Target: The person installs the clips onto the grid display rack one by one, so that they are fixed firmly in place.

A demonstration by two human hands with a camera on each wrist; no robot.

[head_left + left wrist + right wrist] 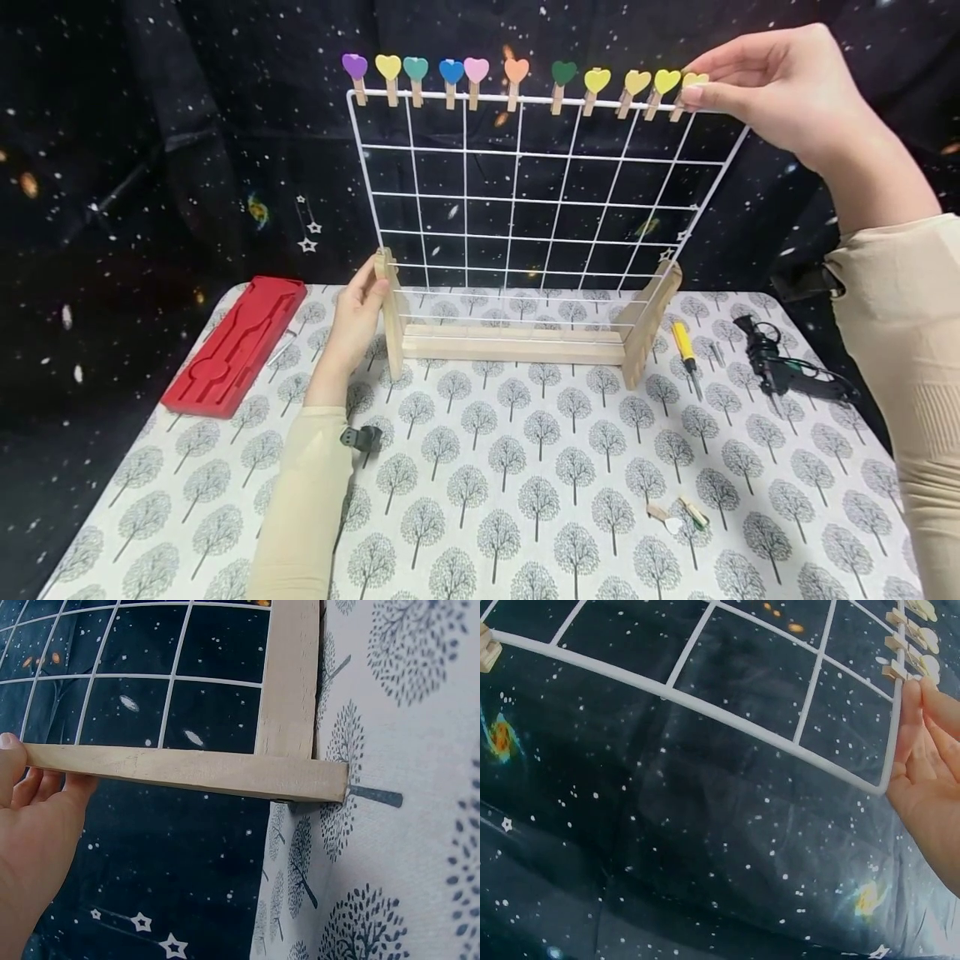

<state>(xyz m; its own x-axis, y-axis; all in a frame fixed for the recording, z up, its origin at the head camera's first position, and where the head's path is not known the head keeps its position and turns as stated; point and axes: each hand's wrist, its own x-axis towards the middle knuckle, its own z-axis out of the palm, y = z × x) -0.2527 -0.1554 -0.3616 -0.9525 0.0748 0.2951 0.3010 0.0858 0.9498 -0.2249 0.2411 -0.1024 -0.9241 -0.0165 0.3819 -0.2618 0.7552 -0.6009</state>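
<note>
A white wire grid [540, 100] stands in a wooden base [510, 346] with two side supports. Along its top bar is a row of wooden clothespins with colored hearts, among them a purple one [355, 68] at the far left and an orange one [517, 72]. At the right end, my right hand [806, 96] pinches a pale yellow heart clothespin [677, 111] at the bar, thumb in front. My left hand [355, 325] grips the left wooden support [187, 771] near its upper end. Two loose clothespins, one with a white heart [672, 525], lie on the table.
A red molded tray [236, 350] lies at the left, a small metal piece [282, 348] beside it. At the right are a yellow-handled screwdriver [684, 343] and a black pistol-shaped tool [795, 375]. A dark star-patterned curtain [187, 167] hangs behind the tree-print tablecloth [480, 550].
</note>
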